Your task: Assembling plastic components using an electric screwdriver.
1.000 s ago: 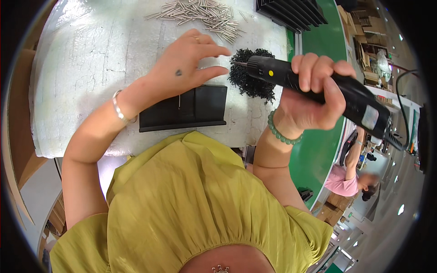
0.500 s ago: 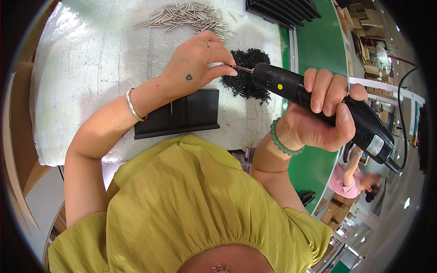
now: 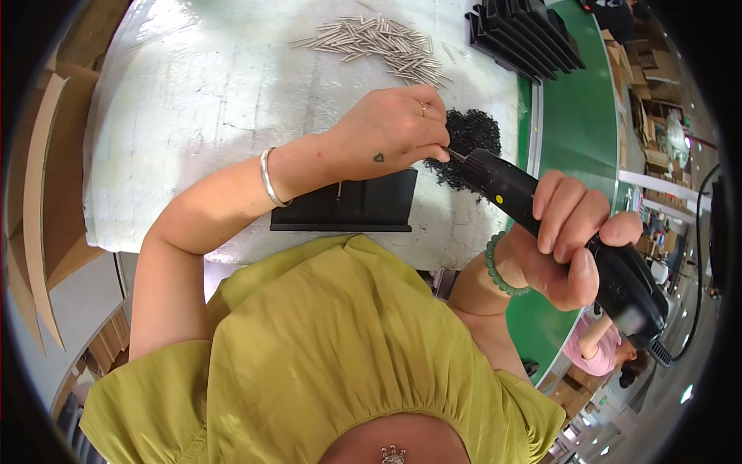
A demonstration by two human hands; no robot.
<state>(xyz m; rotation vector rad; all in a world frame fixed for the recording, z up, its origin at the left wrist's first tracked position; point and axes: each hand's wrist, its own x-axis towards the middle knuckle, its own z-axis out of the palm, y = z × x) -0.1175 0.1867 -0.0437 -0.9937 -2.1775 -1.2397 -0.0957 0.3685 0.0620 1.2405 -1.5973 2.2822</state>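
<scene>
My right hand (image 3: 568, 232) is wrapped round a black electric screwdriver (image 3: 498, 179), which points up and to the left. My left hand (image 3: 394, 127) is closed in a pinch at the tip of its thin metal bit; whatever the fingertips hold there is hidden. Just beyond the bit lies a heap of small black screws (image 3: 475, 130). Below my left wrist a black L-shaped panel (image 3: 379, 201) rests on the table near my body, with a thin metal pin (image 3: 339, 190) on it. A pile of silver metal pins (image 3: 379, 42) is spread at the far side.
Several black ribbed parts (image 3: 522, 39) stand stacked at the far right. A white padded sheet (image 3: 193, 93) covers the work surface beside a green tabletop (image 3: 583, 100). Cardboard (image 3: 66, 178) stands at the left. The tool's cord (image 3: 699, 255) hangs at the right; a person in pink (image 3: 593, 346) is beyond.
The whole scene has shifted right and slightly down in the picture as the view turned. My left fingers stay at the bit's tip, and my right hand keeps its grip on the screwdriver.
</scene>
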